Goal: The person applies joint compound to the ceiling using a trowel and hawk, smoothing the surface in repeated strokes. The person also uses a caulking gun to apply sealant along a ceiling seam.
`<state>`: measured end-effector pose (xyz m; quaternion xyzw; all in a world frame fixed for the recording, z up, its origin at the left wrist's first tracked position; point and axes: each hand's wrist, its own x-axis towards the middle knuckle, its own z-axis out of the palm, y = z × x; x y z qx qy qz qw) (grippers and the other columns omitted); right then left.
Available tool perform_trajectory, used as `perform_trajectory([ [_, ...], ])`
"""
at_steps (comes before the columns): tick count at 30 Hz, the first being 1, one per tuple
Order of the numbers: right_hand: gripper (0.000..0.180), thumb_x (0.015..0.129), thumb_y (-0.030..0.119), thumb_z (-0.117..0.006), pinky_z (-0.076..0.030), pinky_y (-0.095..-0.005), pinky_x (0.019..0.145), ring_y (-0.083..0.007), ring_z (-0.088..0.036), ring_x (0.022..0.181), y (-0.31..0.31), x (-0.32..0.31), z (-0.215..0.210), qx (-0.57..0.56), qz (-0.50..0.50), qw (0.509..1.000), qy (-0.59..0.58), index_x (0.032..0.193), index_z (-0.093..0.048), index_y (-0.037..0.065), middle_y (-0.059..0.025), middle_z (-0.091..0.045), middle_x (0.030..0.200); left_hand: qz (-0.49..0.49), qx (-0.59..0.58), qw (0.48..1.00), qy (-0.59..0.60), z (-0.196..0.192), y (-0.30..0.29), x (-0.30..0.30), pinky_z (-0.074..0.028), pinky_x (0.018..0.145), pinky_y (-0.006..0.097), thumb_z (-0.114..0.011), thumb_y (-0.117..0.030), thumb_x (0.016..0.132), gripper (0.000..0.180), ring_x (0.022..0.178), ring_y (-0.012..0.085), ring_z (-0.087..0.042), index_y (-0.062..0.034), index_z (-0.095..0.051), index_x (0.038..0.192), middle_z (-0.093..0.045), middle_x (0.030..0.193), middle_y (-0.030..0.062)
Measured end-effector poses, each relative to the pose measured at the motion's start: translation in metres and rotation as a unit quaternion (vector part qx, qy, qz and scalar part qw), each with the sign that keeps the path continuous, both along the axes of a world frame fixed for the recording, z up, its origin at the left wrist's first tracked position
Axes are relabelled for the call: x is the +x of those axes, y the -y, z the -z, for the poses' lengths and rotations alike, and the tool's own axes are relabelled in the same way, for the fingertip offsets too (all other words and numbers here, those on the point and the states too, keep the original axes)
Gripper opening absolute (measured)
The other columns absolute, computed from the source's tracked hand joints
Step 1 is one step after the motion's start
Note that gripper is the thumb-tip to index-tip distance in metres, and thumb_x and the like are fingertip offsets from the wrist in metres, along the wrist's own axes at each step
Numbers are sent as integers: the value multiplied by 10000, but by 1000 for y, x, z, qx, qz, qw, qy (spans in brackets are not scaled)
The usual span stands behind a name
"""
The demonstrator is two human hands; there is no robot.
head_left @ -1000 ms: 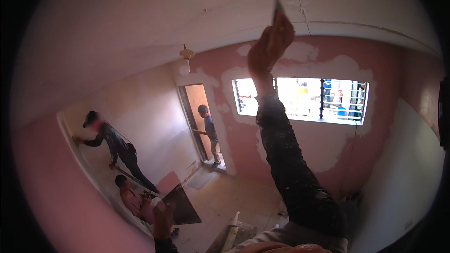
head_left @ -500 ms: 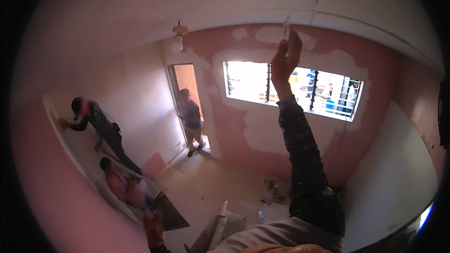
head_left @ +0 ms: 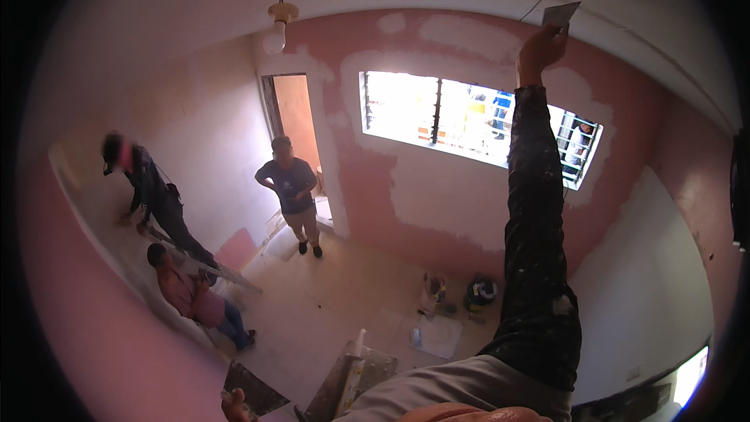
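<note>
High up, my right hand (head_left: 541,51) grips a putty knife with a thin, flat metal blade (head_left: 561,14). The blade is tilted near the ceiling seam (head_left: 605,19), close to the top of the pink wall; whether it touches is hard to tell. Low at the left, part of my left hand (head_left: 234,406) shows at the edge of a flat dark plate (head_left: 256,388), its fingers bent against it. The rest of that hand is cut off by the lower edge. A long white tube (head_left: 353,371) lies by a brown board (head_left: 379,363) below me.
One person (head_left: 160,195) stands on a ladder (head_left: 234,275) at the left wall, with another person (head_left: 199,297) beside it. A third person (head_left: 293,187) stands by the doorway. A bulb (head_left: 275,37) hangs from the ceiling. Buckets (head_left: 480,291) stand on the floor below the louvred window (head_left: 469,117).
My right hand has moved right along the ceiling, turning the blade flatter to view. My left hand and the plate have sunk lower. The person by the doorway has stepped forward.
</note>
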<state>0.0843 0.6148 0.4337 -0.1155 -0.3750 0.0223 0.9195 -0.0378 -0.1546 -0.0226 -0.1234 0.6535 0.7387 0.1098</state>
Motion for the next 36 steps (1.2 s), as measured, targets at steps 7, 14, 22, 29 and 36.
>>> perform_trajectory([
  [7,317,919,179,-550,-505,-395,734,-268,-667,791,-19,-1,3,-22,-29,999,35,1069,-647,-82,-234,-701,914,-14,-11,1000,5,-2,-4,3,-156,344,228,-748,-330,862,317,413,34,-243,-232,-456,941,-251,560,-100],
  [14,383,862,330,-602,-518,-421,714,-330,-689,763,-54,67,35,-61,131,976,160,974,-703,-22,-185,-709,823,-6,-34,999,19,-14,-29,-2,-155,336,221,-714,-344,895,284,407,33,-250,-232,-459,949,-260,555,-98],
  [22,382,879,349,-563,-527,-461,779,-400,-681,820,-41,97,-17,-50,242,940,236,1004,-723,26,-199,-710,848,42,-38,998,16,-3,-31,-14,-156,336,217,-686,-348,919,251,407,32,-254,-226,-473,970,-267,555,-95],
  [29,395,880,365,-568,-522,-473,812,-412,-676,873,-59,109,-17,-38,267,929,253,1044,-721,39,-212,-713,889,130,-90,983,-89,0,-37,-31,-182,329,230,-566,-280,992,194,396,51,-252,-99,-501,1010,-313,576,-71],
  [36,368,843,367,-598,-514,-488,790,-441,-658,842,-50,90,-14,-71,180,953,233,912,-716,26,-228,-697,843,109,-84,980,-141,-21,-58,-26,-207,331,219,-584,-237,984,151,399,45,-266,-106,-516,952,-300,560,-83],
])
